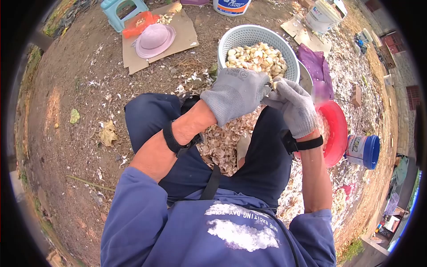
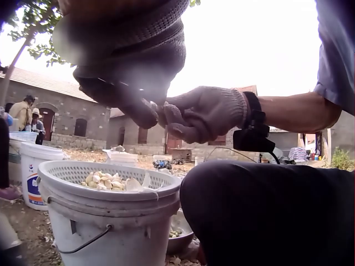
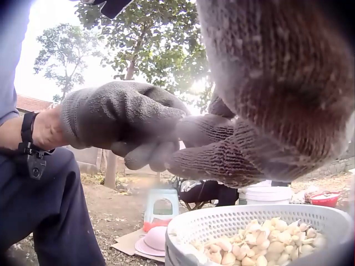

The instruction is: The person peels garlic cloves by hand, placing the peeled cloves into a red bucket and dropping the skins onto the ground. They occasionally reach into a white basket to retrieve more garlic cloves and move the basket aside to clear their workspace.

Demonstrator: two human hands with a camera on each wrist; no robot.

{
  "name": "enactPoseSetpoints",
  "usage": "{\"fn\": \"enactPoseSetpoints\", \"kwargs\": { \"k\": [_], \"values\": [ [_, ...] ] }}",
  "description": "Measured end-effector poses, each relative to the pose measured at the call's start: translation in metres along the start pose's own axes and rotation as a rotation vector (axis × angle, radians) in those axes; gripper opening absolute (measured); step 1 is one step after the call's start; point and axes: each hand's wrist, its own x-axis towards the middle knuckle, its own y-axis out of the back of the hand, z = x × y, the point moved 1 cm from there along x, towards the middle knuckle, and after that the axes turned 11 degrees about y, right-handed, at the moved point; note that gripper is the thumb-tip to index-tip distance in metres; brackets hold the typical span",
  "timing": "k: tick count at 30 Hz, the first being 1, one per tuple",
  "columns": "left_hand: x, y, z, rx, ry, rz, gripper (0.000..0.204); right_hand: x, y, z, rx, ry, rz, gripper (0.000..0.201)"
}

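Observation:
Both hands wear grey knit gloves and meet fingertip to fingertip above the near rim of a perforated basket [image 1: 226,44]. My right hand [image 1: 296,109] pinches a pale garlic clove [image 1: 275,84] between thumb and fingers. My left hand [image 1: 235,95] comes in from the other side, its curled fingers at the same clove; they hide most of it. A thin bright edge shows under the left hand [image 2: 130,50] in the left wrist view. Pale garlic cloves [image 3: 266,244] fill the basket, which sits on a white bucket [image 2: 111,233].
Papery garlic skins [image 1: 224,149] lie heaped between the legs. To the right stand a red basin [image 1: 339,133] and a blue-and-white bucket [image 1: 364,151]. A pink hat [image 1: 155,41] lies on cardboard [image 1: 184,33] beside a light-blue stool [image 1: 113,15]. A purple cloth [image 1: 316,66] lies beyond the basket.

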Motion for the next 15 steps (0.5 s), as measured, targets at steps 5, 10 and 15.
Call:
{"fn": "enactPoseSetpoints", "kwargs": {
  "k": [5, 10, 15],
  "values": [
    [-0.002, 0.003, -0.002, 0.019, -0.012, -0.001, 0.035, -0.002, -0.005, 0.010, 0.010, 0.027, 0.082, 0.027],
    [-0.003, 0.003, -0.007, 0.034, -0.068, 0.046, 0.033, -0.003, -0.010, 0.015, 0.012, 0.051, 0.135, 0.025],
    [-0.003, 0.003, -0.010, 0.027, -0.093, 0.055, 0.028, -0.005, -0.010, 0.016, -0.007, 0.040, 0.135, 0.024]
  ]
}}
